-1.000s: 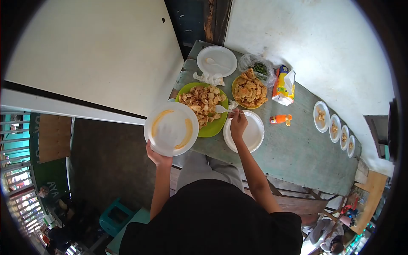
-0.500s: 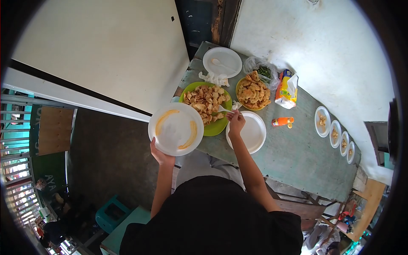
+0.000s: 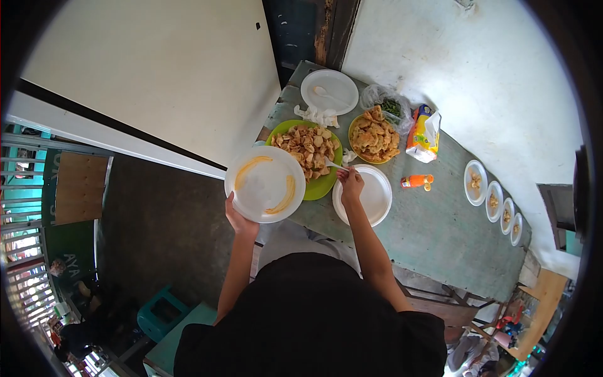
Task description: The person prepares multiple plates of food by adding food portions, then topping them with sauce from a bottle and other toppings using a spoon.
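My left hand [image 3: 241, 217] grips the lower left rim of a white plate [image 3: 260, 182] with two curved yellow smears on it. This plate overlaps the lower left side of a green plate [image 3: 325, 187] piled with brown fried pieces [image 3: 304, 146]. In my right hand [image 3: 352, 183] is the handle of a white spoon [image 3: 335, 165], whose far end is at the right edge of the pile. Below that hand lies a white plate [image 3: 377, 200] that looks bare.
Beyond are a yellow plate of fritters [image 3: 375, 135], a plate with a spoon [image 3: 319, 80], crumpled tissue [image 3: 317, 116], a bag of greens [image 3: 391, 105] and a tissue pack [image 3: 424, 133]. An orange bottle [image 3: 417, 181] lies right; several small plates [image 3: 475, 182] line the wall side.
The smeared plate and my left hand have shifted slightly right and up. My right hand has moved a little, still holding the spoon.
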Motion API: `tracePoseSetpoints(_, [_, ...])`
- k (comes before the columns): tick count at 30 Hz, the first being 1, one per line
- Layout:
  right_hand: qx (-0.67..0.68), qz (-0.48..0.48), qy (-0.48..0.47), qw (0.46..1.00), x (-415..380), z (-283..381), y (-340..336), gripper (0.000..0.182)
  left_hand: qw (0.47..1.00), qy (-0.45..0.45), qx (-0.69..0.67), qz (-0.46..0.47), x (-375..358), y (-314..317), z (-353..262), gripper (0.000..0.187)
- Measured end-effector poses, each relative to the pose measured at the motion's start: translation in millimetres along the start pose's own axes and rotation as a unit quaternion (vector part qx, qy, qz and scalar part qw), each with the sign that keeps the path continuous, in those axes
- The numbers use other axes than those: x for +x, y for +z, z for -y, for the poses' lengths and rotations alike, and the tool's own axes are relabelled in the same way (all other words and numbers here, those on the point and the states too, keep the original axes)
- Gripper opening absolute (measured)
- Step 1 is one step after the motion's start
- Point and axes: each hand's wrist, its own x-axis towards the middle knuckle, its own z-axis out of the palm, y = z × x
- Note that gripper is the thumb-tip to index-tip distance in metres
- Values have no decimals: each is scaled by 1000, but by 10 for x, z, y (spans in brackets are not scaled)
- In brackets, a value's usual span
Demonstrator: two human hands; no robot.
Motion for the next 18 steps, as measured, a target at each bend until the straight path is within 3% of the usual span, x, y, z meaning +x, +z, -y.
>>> tracePoseSetpoints(8, [-19,-17,8,1000,-154,231,-110,30,1000,-6,24,-1,24,27,80,58])
tracePoseSetpoints(18, [-60,89,-24,994,-721,686,178,32,995,-42,58,74,92,86,301,56])
